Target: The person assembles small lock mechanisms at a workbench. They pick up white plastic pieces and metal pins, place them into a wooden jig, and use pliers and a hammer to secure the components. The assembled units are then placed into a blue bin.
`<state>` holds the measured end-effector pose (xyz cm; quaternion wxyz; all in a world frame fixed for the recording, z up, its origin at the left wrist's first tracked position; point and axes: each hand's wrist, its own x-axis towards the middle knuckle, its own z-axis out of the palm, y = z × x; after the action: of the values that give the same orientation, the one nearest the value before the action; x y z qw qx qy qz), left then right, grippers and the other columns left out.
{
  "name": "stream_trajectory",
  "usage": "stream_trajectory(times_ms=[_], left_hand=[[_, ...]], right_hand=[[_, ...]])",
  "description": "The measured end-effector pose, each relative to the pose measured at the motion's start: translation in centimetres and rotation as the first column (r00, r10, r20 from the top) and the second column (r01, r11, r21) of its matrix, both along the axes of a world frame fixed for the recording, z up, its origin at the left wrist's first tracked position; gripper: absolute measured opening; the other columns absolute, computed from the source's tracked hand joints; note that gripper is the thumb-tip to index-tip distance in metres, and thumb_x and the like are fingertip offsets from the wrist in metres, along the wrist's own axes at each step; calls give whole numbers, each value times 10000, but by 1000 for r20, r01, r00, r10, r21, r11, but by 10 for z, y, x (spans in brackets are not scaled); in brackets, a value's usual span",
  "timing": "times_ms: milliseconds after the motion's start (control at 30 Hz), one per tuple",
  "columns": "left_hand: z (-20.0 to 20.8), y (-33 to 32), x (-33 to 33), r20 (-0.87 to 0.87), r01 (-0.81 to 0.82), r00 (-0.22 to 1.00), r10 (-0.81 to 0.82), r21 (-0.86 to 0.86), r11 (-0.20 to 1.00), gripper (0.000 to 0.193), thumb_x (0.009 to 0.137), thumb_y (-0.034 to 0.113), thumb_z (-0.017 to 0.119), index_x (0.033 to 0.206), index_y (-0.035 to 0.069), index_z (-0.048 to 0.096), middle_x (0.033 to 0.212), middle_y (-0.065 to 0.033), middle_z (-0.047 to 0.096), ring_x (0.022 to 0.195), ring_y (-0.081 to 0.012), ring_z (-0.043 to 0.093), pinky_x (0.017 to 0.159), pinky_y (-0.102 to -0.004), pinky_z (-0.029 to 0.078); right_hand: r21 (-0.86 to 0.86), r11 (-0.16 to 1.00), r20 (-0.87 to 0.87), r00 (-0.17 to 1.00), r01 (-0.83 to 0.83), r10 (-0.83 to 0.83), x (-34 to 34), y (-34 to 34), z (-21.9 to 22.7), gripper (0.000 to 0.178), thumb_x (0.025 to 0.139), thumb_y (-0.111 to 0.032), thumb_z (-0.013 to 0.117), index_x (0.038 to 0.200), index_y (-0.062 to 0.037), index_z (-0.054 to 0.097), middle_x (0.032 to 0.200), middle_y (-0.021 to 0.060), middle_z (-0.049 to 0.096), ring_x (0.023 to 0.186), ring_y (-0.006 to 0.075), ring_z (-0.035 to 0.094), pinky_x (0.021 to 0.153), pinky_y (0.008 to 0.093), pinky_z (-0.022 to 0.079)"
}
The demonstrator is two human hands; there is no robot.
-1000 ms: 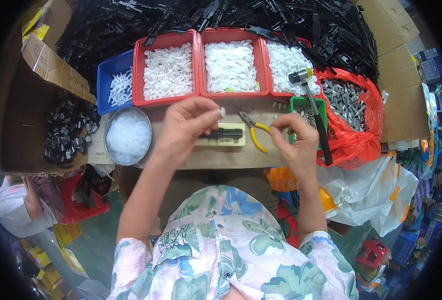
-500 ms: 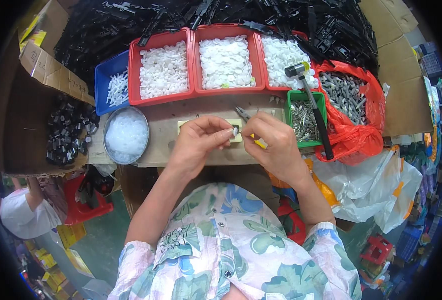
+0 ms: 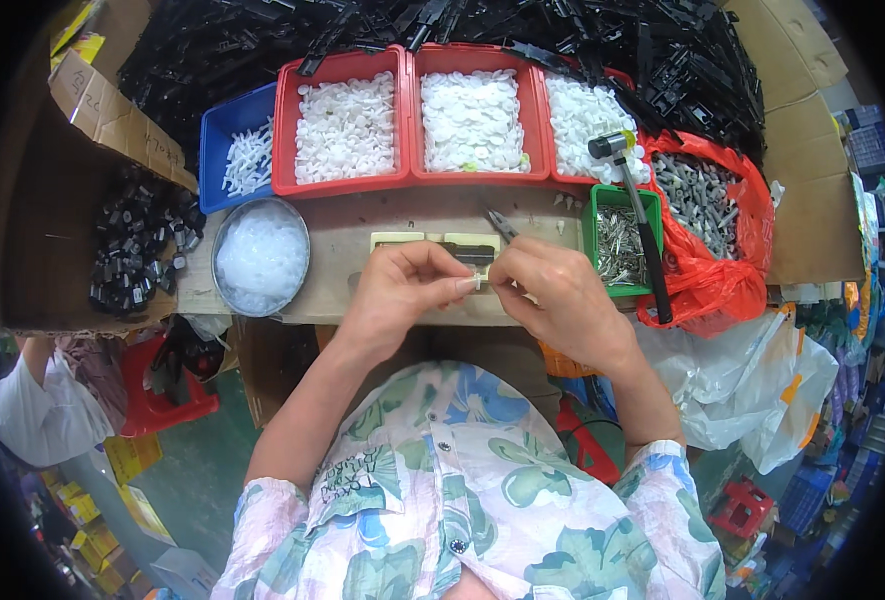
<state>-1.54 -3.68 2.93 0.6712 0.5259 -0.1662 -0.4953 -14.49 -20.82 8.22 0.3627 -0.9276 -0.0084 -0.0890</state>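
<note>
We see the left hand (image 3: 399, 300) pinching a small white piece (image 3: 478, 280) between thumb and forefinger, on the near side of the cream block (image 3: 390, 239). The right hand (image 3: 559, 292) is just beside it, fingers bent inward and their tips close to the piece; we cannot tell whether they grip anything, because the back of the hand hides them. The 2 hands nearly meet, neither of them spread.

Behind the fingers, we see a black part (image 3: 469, 252) lying in the cream block, which sits on the worktable (image 3: 347, 232). The pliers (image 3: 501, 222) lie just beyond the right hand, which covers most of them.

To the right we find a green tray (image 3: 590, 232) of thin metal pieces (image 3: 619, 247). The hammer (image 3: 649, 240) slants along its right side, with its head over the white pieces in the rightmost of 3 red trays (image 3: 345, 187). Next to that is a red plastic bag (image 3: 724, 288) of grey parts (image 3: 697, 200).

On the left we see a round metal bowl (image 3: 308, 268) of whitish pieces, a blue tray (image 3: 208, 170) of white sticks (image 3: 249, 160), and a cardboard box (image 3: 37, 255) holding dark pieces (image 3: 134, 250).
</note>
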Motion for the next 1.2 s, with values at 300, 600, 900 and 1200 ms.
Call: stream_trajectory(times_ms=[300, 600, 900, 1200], left_hand=[[-1, 4, -10, -92, -7, 996, 13, 60, 998, 99, 870, 30, 768, 936, 22, 696, 832, -55, 705, 716, -90, 654, 643, -207, 533], [-1, 8, -22, -336, -188, 931, 143, -106, 976, 226, 906, 20, 720, 1127, 12, 677, 891, -66, 703, 764, -104, 662, 642, -208, 534], [1, 26, -15, 141, -139, 978, 151, -92, 986, 286, 882, 33, 755, 1161, -4, 706, 972, -53, 682, 791, -88, 645, 672, -213, 524], [1, 34, 3, 867, -285, 446, 221, -97, 954, 385, 773, 37, 812, 1147, 36, 721, 1020, -92, 646, 964, -215, 630, 823, -330, 513]], right_hand=[[4, 998, 66, 996, -61, 61, 0, 0, -7, 90, 812, 28, 674, 868, 15, 605, 822, 158, 617, 770, 350, 637, 679, 437, 497], [336, 931, 204, 954, 145, -222, -4, 18, -24, 78, 832, 23, 736, 893, 22, 688, 883, 139, 700, 788, 260, 697, 695, 351, 535], [330, 940, 234, 958, 82, -166, 13, 31, -30, 90, 846, 37, 718, 930, 24, 689, 892, 140, 701, 819, 264, 699, 714, 352, 542], [196, 975, 220, 963, 109, -152, 39, 33, -50, 105, 824, -11, 728, 917, -1, 682, 912, 121, 638, 815, 299, 641, 701, 394, 504]])
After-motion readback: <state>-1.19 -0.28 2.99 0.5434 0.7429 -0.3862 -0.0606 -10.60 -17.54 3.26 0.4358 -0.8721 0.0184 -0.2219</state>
